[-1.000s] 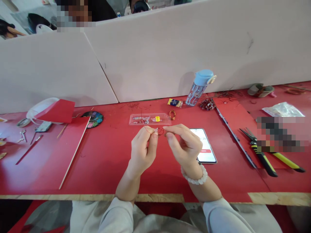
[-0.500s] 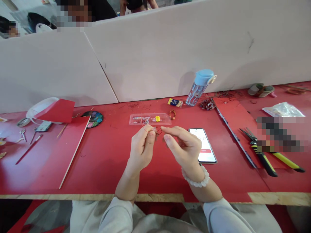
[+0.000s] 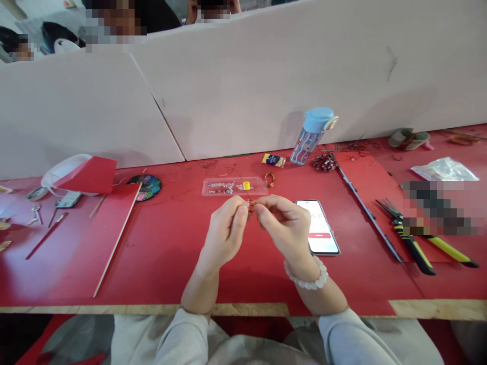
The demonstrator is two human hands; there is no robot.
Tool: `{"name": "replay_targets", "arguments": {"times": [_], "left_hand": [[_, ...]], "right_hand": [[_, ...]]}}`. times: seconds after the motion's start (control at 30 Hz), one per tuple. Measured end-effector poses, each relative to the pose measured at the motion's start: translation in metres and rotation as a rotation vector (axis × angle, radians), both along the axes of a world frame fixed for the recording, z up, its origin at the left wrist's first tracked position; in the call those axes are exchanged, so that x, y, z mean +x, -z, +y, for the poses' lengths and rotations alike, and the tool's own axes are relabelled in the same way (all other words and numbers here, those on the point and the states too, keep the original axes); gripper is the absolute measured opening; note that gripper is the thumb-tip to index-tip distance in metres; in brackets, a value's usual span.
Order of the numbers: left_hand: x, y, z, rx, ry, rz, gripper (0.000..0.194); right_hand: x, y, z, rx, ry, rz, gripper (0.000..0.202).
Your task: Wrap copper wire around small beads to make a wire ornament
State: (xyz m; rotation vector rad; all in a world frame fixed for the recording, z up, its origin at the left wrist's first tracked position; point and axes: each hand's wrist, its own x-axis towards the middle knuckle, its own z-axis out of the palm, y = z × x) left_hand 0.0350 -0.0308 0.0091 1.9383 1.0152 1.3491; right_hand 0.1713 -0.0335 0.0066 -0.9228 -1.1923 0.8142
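Above the red table, my left hand (image 3: pixel 225 228) pinches a thin red cord (image 3: pixel 250 204) between thumb and forefinger. A small shiny piece, perhaps a bead, shows on it at the fingertips. My right hand (image 3: pixel 286 225), with a pale beaded bracelet (image 3: pixel 310 285) at the wrist, has its thumb and forefinger closed on the cord too. Most of the cord is hidden by the fingers. Just beyond them lies a clear tray (image 3: pixel 207 188) of small beads with a yellow cap (image 3: pixel 246 186) in it. A phone (image 3: pixel 323 238) lies beside my right hand.
Farther back stand a blue-lidded bottle (image 3: pixel 310 134), a small packet (image 3: pixel 274 160) and an orange ring (image 3: pixel 270 178). Pliers with yellow-black handles (image 3: pixel 413 248) lie on the right. A red board (image 3: pixel 110 243), a paint palette (image 3: pixel 154 186) and a white bowl (image 3: pixel 57 170) are on the left.
My right hand has moved slightly left, and its fingertips have closed on the cord beside my left fingers. The loop of cord that showed between the hands is now mostly covered.
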Motion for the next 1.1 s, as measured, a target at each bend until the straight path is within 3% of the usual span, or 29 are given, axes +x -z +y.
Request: {"name": "replay_targets", "arguments": {"times": [0.17, 0.3, 0.4, 0.53, 0.83, 1.1], "left_hand": [[0.002, 0.001, 0.005, 0.184, -0.09, 0.021, 0.019], [0.0, -0.002, 0.008, 0.409, -0.137, 0.055, 0.02], [-0.004, -0.006, 0.009, 0.547, -0.19, 0.159, 0.01], [-0.007, -0.007, 0.011, 0.571, -0.218, 0.221, 0.009], [0.001, -0.003, 0.008, 0.62, -0.215, 0.136, 0.007], [0.007, 0.0, 0.003, 0.643, -0.188, 0.075, 0.007]], "right_hand": [[-0.001, 0.0, 0.004, -0.123, -0.122, 0.135, 0.014], [-0.002, 0.0, 0.005, -0.072, -0.055, 0.079, 0.012], [-0.001, -0.001, 0.005, 0.033, 0.014, 0.01, 0.011], [-0.001, 0.0, 0.005, 0.151, 0.051, -0.081, 0.017], [0.001, 0.003, 0.007, 0.31, 0.113, -0.205, 0.021], [0.009, 0.001, 0.009, 0.281, 0.084, -0.337, 0.017]]}}
